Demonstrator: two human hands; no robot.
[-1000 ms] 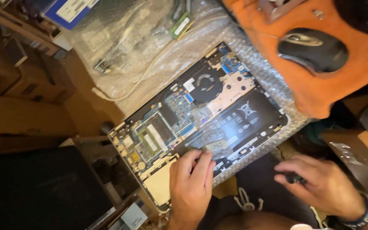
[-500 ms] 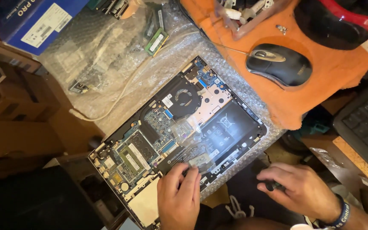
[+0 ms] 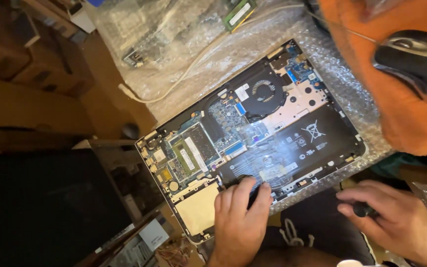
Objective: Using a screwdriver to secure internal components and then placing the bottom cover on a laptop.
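An opened laptop [image 3: 253, 128] lies bottom up on bubble wrap, its green circuit board, round fan [image 3: 263, 91] and flat black battery [image 3: 297, 143] exposed. My left hand [image 3: 238, 220] rests on the near edge of the laptop, fingertips pressing at the battery's lower left corner; whether it pinches anything is hidden. To the right, below the laptop, my right hand [image 3: 396, 220] is curled around a small dark tool [image 3: 364, 210], apparently a screwdriver handle, apart from the laptop.
A black mouse [image 3: 413, 54] sits on an orange cloth [image 3: 406, 109] at the upper right. Bubble wrap [image 3: 184, 44] holds a green memory module [image 3: 238, 12], a small part and a white cable. Cardboard boxes stand at left, a dark panel [image 3: 35, 207] at lower left.
The view has shifted and come closer, so the laptop fills more of the frame. Both hands stay in about the same places relative to the laptop.
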